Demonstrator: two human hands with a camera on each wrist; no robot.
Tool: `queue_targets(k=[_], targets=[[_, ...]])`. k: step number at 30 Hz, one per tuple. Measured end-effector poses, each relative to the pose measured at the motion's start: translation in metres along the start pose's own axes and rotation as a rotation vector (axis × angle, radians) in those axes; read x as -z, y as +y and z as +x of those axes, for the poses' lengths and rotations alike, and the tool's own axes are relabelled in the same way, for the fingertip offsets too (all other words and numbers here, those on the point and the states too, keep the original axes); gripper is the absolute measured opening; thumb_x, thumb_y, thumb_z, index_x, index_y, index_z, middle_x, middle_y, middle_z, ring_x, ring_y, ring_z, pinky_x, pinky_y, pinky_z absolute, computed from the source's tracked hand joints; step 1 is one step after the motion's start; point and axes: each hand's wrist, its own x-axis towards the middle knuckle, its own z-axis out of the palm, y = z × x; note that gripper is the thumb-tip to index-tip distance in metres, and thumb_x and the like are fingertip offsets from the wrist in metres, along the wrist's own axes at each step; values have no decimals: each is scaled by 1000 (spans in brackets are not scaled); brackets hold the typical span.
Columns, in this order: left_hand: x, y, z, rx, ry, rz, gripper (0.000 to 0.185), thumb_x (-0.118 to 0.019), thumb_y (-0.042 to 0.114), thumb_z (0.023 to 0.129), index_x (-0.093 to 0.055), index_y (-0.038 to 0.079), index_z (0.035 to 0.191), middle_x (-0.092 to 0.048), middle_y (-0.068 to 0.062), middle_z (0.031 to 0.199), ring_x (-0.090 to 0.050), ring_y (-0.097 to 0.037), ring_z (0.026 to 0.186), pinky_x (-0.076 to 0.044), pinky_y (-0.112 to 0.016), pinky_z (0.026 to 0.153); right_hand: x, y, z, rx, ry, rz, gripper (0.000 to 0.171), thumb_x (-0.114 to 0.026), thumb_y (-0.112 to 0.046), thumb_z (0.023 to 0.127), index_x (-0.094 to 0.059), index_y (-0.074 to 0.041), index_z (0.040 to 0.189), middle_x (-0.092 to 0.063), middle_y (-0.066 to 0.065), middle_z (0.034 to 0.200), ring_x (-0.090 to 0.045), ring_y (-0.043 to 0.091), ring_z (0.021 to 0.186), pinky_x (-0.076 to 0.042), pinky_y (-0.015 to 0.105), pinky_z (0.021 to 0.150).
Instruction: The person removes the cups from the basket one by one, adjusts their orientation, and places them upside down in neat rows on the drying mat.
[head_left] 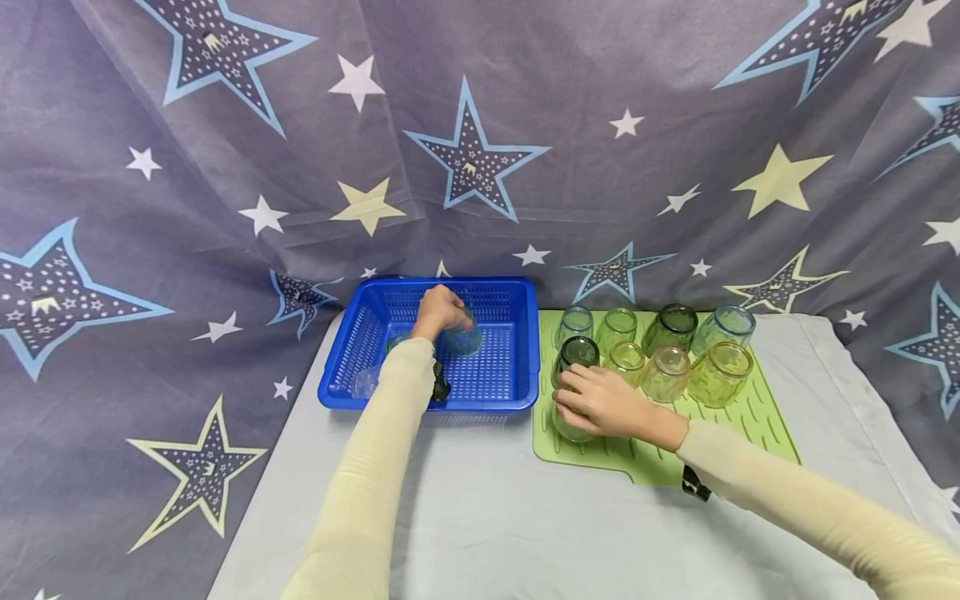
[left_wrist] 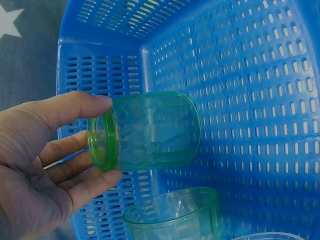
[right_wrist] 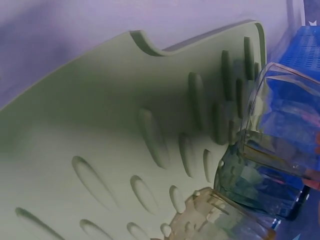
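- While the left hand point(head_left: 438, 310) reaches into the blue basket point(head_left: 517, 367), its thumb and fingers curl round a green glass point(left_wrist: 150, 131), held on its side above the basket floor with the thick base toward the palm.
- In the left wrist view, a second green glass point(left_wrist: 172, 215) lies in the basket at about 6 o'clock from the held one, and the rim of a clear glass point(left_wrist: 265, 236) just shows at the lower edge.
- In the head view, the basket stands on the bench point(head_left: 487, 517) at roughly 11 o'clock from the person, just beside the left edge of the green drying mat point(head_left: 750, 417).
- The right hand point(head_left: 603, 402) rests on a pale glass point(head_left: 567, 429) at the near left corner of the mat, fingers curled over it and gripping it.
- A dark green glass point(head_left: 577, 352) stands just beyond that hand, at its 12 o'clock.
- Further glasses point(head_left: 678, 346) stand upside down in two rows across the far half of the mat, from 12 to 2 o'clock of the right hand, tinted green, yellow, dark and bluish.
- The right wrist view shows the mat's raised ribs point(right_wrist: 152, 137) and glass bases close by at 4 o'clock; the fingers themselves are out of view there.
- A star-patterned cloth point(head_left: 472, 158) hangs behind the bench.
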Motion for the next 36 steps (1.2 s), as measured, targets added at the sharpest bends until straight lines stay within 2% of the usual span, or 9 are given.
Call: queue_targets(k=[4,11,18,24,29,36], targets=[[0,0,1,0,-6,-5,47,-89,12,75,-75,2,119,-70,-17,130,-64,-37,120,-55,-48,100,-2,-2,-2,-6,-19,-3,19,-58,-23,94,-72,-11,94,-66,5,91,-60,21,81,-56,31,61],[0,1,1,2,-7,-16,48,-90,12,75,-75,2,119,-70,-17,129,-64,-37,120,-55,-48,100,-7,-4,-6,-22,-54,-7,28,-49,-26,100,-73,-13,94,-65,4,91,-60,21,81,-56,31,63],[-1,0,2,5,-7,-15,48,-90,12,74,-75,3,119,-70,-17,130,-64,-37,120,-55,-48,100,-14,-5,-8,-7,-20,7,18,-59,-24,94,-71,-11,91,-65,5,90,-59,20,80,-56,29,60],[-2,-1,2,3,-4,-19,48,-90,12,74,-75,3,119,-69,-17,130,-63,-37,121,-55,-48,100,-14,-8,-9,-14,-31,6,14,-65,-23,89,-71,-12,92,-65,5,90,-60,21,80,-56,29,59],[-1,-1,0,10,-9,-24,47,-89,13,75,-75,3,119,-68,-16,132,-63,-37,121,-55,-48,99,-16,-10,-10,-19,-64,2,15,-63,-25,92,-71,-12,94,-65,5,92,-60,21,82,-56,30,62],[-1,-2,0,8,-4,-25,47,-89,12,75,-75,2,119,-69,-16,131,-64,-37,120,-56,-48,99,-21,-9,-13,-8,-28,1,19,-57,-25,95,-71,-11,94,-65,6,93,-60,22,83,-56,33,63]])
